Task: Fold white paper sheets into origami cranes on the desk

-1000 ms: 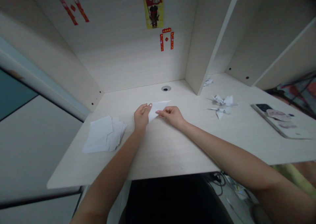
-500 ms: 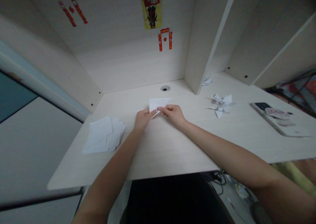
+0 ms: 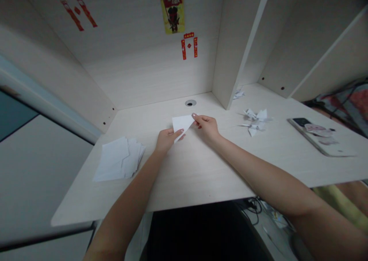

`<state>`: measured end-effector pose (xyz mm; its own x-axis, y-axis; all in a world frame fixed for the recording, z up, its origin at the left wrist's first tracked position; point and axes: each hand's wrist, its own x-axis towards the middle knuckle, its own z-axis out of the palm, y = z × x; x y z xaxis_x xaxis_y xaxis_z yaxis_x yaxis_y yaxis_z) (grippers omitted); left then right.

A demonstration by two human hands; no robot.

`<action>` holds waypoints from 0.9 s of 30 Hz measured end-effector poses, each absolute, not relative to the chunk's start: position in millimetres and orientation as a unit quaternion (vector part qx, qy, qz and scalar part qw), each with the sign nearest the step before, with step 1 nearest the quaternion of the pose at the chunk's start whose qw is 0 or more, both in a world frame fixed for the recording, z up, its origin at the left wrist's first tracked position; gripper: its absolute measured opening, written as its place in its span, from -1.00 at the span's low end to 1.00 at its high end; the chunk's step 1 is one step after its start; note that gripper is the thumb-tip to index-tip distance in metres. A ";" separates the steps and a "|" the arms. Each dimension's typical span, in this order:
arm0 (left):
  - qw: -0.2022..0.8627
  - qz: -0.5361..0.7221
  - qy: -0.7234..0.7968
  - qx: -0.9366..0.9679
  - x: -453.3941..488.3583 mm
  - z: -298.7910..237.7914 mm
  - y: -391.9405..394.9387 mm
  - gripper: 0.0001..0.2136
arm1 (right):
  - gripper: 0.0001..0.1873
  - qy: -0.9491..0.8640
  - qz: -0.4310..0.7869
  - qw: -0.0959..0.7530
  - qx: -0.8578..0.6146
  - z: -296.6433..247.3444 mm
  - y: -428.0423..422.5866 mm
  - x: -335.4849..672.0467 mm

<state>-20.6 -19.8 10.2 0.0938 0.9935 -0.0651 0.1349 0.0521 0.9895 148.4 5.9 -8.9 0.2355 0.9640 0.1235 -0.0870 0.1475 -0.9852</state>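
Observation:
A small folded piece of white paper (image 3: 181, 123) lies on the pale wooden desk (image 3: 201, 165) between my two hands. My left hand (image 3: 166, 139) pinches its near lower corner with closed fingers. At the paper's right upper corner, my right hand (image 3: 207, 125) grips it with curled fingers. The paper looks like a folded triangle or square with one straight edge on the left.
A stack of white paper sheets (image 3: 119, 159) lies at the left of the desk. Several folded paper cranes (image 3: 254, 119) sit to the right, near a shelf divider (image 3: 230, 61). A phone in a decorated case (image 3: 317, 138) lies far right. A cable hole (image 3: 190, 103) is behind the hands.
The paper went from a wide triangle to a smaller shape. My hands met at its near edge, then spread: the right to the far right corner, the left to the near corner.

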 end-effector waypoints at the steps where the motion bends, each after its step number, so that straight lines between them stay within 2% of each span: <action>1: 0.506 0.425 0.521 0.540 -20.4 10.1 -20.2 -0.74 | -0.52 -0.428 0.418 0.624 -0.502 -8.7 9.3 152.8; 7: 0.506 0.449 0.529 0.513 -20.5 11.4 -21.4 -0.75 | -0.46 -0.336 0.415 0.666 -0.522 -7.2 19.7 168.1; 10: 0.490 0.492 0.523 0.495 -20.3 9.8 -19.8 -0.73 | -0.44 -0.390 0.469 0.623 -0.490 -5.7 13.1 158.3; 14: 0.481 0.515 0.508 0.495 -21.3 5.9 -18.0 -0.68 | -0.57 -0.535 0.499 0.518 -0.444 -6.2 0.2 139.6; 22: 0.495 0.482 0.496 0.526 -15.8 4.2 -17.8 -0.66 | -0.66 -0.548 0.494 0.516 -0.435 -10.3 -3.5 134.7; 27: 0.459 0.535 0.489 0.514 -16.5 9.3 -19.3 -0.65 | -0.76 -0.645 0.398 0.494 -0.426 -11.9 -7.7 135.0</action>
<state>-16.5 -19.3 9.3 -0.0507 0.9935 0.1022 0.0119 -0.1017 0.9947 135.0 -7.7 -11.9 -0.1499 0.9427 0.2982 0.1569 0.3205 -0.9342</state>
